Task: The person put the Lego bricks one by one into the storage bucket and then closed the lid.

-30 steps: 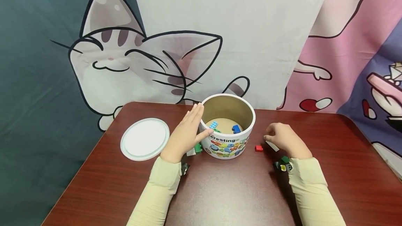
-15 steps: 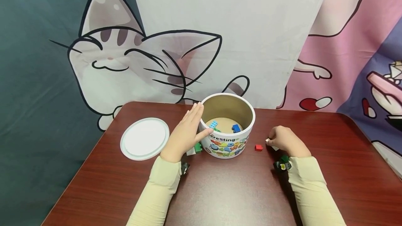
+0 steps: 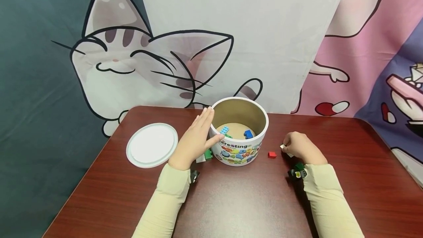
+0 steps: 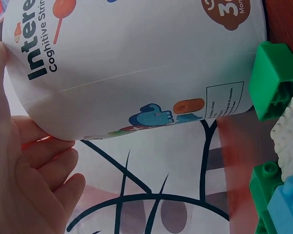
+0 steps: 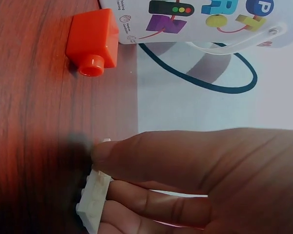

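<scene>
A printed tub [image 3: 236, 154] stands between the hands. The left hand [image 3: 194, 139] touches it with nearly straight fingers (thumb spread apart). The right hand [image 3: 302, 147] pinches a white brick [image 5: 94, 200]; just left of that hand lies a red brick [image 3: 272, 155].

I am holding a white brick [image 5: 94, 200], and a small brick [image 5: 94, 39] is shining plain red. The bucket [image 4: 136, 63] is wearing dark letters [image 4: 31, 39] and many-coloured pictures [image 3: 239, 155] on white, and its beige inside [image 3: 242, 113] is showing a light blue brick [image 3: 224, 130] and a dark blue brick [image 3: 248, 134]. My sleeve [image 3: 162, 199] is looking pale yellow-green, the table [image 3: 109, 194] red-brown with dark grain, and the lid [image 3: 152, 145] white with a greenish rim.
</scene>
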